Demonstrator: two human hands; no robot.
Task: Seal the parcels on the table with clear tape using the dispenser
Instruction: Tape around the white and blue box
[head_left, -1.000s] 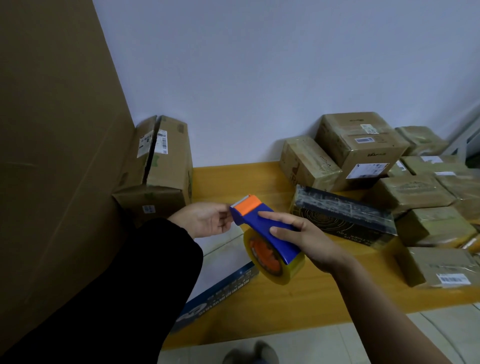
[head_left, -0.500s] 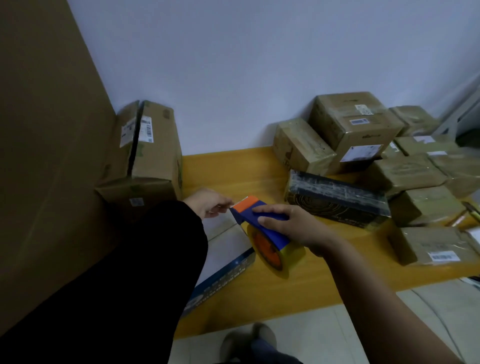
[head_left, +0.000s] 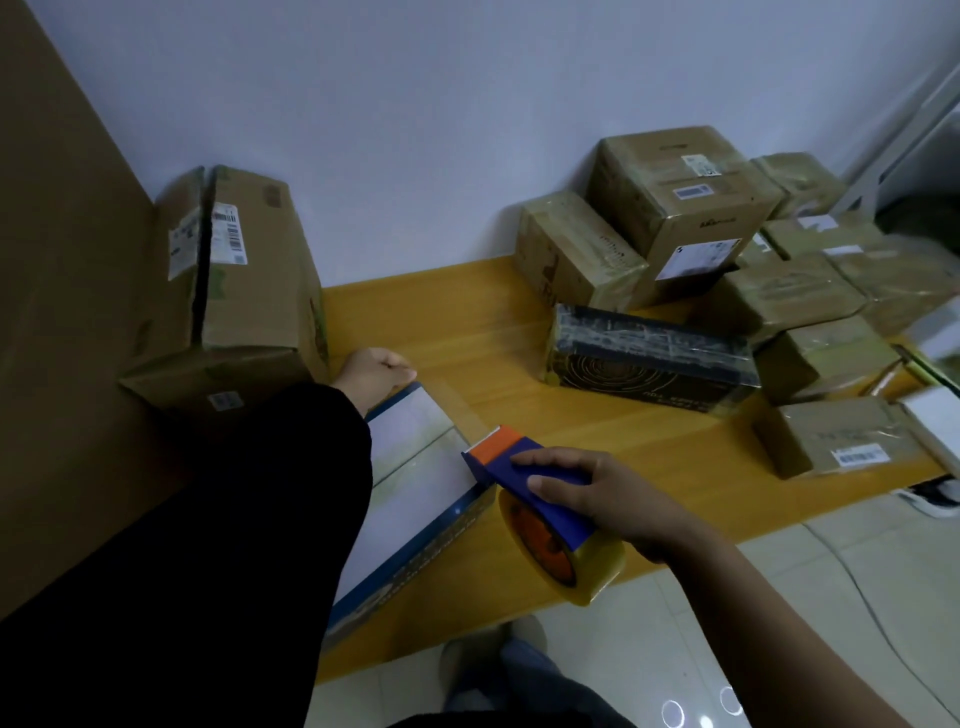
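Note:
A flat white parcel with blue edges (head_left: 415, 467) lies on the yellow table (head_left: 467, 322) in front of me, partly under my black left sleeve. My left hand (head_left: 375, 375) sits at the parcel's far corner, fingers curled, holding down the end of a clear tape strip (head_left: 452, 410). The strip runs across the parcel's top to the blue dispenser with an orange tip (head_left: 498, 452). My right hand (head_left: 597, 493) grips the dispenser from above at the parcel's near right edge. The clear tape roll (head_left: 571, 556) hangs below it, over the table's front edge.
A large brown carton (head_left: 249, 291) stands at the left against a tall cardboard sheet (head_left: 62, 312). A black taped box (head_left: 649, 358) and a pile of several taped brown parcels (head_left: 685, 208) fill the right. Tiled floor and a cable (head_left: 852, 582) lie below the table edge.
My right hand has pulled the dispenser toward me, away from my left hand, drawing a tape strip over the white parcel. My left hand stayed by the far corner.

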